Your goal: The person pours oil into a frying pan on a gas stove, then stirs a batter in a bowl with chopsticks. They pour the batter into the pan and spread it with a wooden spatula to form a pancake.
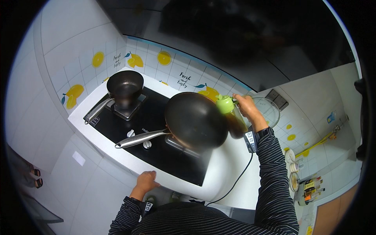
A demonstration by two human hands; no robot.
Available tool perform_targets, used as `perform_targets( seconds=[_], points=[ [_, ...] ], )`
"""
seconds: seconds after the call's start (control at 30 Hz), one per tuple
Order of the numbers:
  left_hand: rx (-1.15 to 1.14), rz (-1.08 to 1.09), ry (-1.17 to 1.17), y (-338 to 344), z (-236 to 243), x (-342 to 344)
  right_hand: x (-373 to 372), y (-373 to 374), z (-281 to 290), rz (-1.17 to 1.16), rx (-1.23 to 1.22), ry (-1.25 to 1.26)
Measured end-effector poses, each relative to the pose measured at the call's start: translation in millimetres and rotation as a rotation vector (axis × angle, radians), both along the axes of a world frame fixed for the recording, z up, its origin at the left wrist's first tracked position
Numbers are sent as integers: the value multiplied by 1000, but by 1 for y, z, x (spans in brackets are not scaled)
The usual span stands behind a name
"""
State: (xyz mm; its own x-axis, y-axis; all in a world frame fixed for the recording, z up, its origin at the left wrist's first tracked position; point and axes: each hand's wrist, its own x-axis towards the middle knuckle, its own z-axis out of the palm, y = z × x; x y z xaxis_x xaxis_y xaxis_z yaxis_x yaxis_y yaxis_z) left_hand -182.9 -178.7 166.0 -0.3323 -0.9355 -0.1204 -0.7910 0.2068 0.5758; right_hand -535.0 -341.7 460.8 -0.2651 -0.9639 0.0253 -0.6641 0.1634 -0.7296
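Observation:
My right hand (pixel 247 106) grips the handle of an oil pot (pixel 236 123) with a green lid and brown liquid in its clear body. The pot leans toward a large dark wok (pixel 192 121), its lid at the wok's right rim; I cannot make out any stream of liquid. The wok sits on the right burner, its metal handle (pixel 141 139) pointing left. Close to the counter's front edge is my left hand (pixel 147 181), holding nothing, thumb apart from loosely curled fingers. Whether it touches the edge, I cannot tell.
A smaller dark pan (pixel 125 84) stands on the back-left burner of the black cooktop (pixel 164 162). Behind the oil pot, a glass lid (pixel 268 111) leans near a wall socket (pixel 277 99). A black cable (pixel 239 176) crosses the white counter. Bottles (pixel 313 188) stand far right.

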Motion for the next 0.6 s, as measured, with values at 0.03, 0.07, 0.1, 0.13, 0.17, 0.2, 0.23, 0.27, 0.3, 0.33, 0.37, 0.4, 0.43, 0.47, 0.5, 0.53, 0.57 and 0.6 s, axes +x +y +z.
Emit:
perform_targets(
  seconds=[0.03,0.07,0.1,0.13,0.17,0.2,0.23,0.27,0.3,0.33,0.37,0.4,0.43,0.47,0.5,0.53,0.57,0.6],
  points=[
    [-8,0,4,0,-1,0,1,3,1,-5,-5,-91],
    [-16,-1,8,0,-1,0,2,6,2,-5,9,-201],
    [-21,-4,10,0,-1,0,3,8,3,-20,0,-248],
    [-25,-6,11,0,-1,0,3,9,4,-32,9,-315],
    [-30,-8,13,-1,0,0,4,10,5,-23,15,-391],
    [-3,-12,-6,-1,0,1,4,11,5,-49,23,-399],
    [25,-17,-24,-2,1,1,4,12,5,-58,29,-416],
    [54,-22,-43,-1,2,0,4,13,5,-66,36,-434],
    [59,-20,-43,-1,2,0,3,13,4,-64,25,-430],
    [62,-17,-43,-1,2,0,2,14,3,-60,13,-426],
    [66,-15,-42,-1,1,0,1,14,3,-56,2,-422],
    [37,-11,-34,-2,1,-1,0,14,1,-48,-15,-407],
    [9,-8,-26,-2,-1,-1,-1,14,0,-41,-30,-393],
    [-19,-4,-18,-1,-2,-1,-2,13,-1,-9,-47,-391],
    [-12,-5,-16,-1,-3,0,-3,13,-3,-45,-48,-376],
    [-4,-5,-13,-1,-4,0,-4,12,-3,-56,-50,-374],
    [4,-4,-16,-1,-4,0,-5,12,-4,-74,-53,-374],
    [-3,-6,-8,-1,-5,0,-6,11,-5,-84,-59,-380]
  ],
)
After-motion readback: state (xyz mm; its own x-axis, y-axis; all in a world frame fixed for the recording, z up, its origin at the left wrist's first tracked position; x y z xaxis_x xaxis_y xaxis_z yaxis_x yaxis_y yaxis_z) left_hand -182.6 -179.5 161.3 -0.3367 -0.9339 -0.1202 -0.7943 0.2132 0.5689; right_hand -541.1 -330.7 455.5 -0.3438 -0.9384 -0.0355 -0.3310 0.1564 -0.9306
